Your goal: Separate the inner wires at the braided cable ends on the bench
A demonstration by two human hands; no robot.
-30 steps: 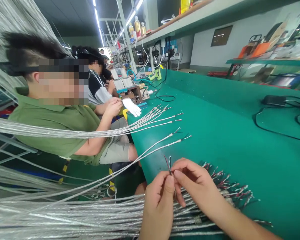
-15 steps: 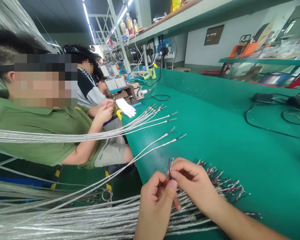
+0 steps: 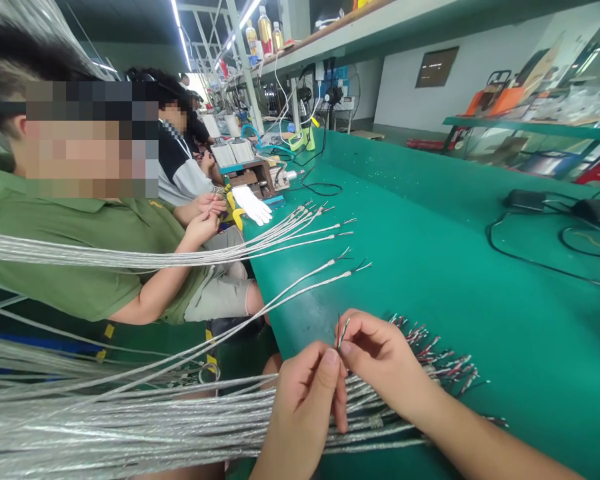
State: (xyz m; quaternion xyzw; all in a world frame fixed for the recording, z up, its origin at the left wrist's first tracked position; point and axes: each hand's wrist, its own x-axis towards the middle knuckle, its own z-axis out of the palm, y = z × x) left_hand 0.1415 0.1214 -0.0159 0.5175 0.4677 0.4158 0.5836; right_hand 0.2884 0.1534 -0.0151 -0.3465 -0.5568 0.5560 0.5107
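Thin red, white and black wires [image 3: 341,331] stick up from between my fingertips. My left hand [image 3: 307,393] pinches the base of these wires, thumb on top. Touching it from the right, my right hand [image 3: 375,347] has thumb and forefinger closed on the same wires. Beneath both hands runs a thick bundle of silvery braided cables [image 3: 180,427], its red, white and black ends [image 3: 450,363] fanned out on the green table [image 3: 455,267]. Several separate cables [image 3: 300,283] with stripped tips lie beyond my hands.
At the left sits a person in a green shirt [image 3: 80,253], hands together near a white glove [image 3: 251,205]. A bench machine [image 3: 253,177] stands behind the glove. Black adapters [image 3: 530,199] with cords lie at the right, below a long shelf [image 3: 405,37].
Both hands still hold the wires and have shifted slightly left. The wire tips have spread a little differently. The view has moved slightly, and the seated person's hands are a bit lower left.
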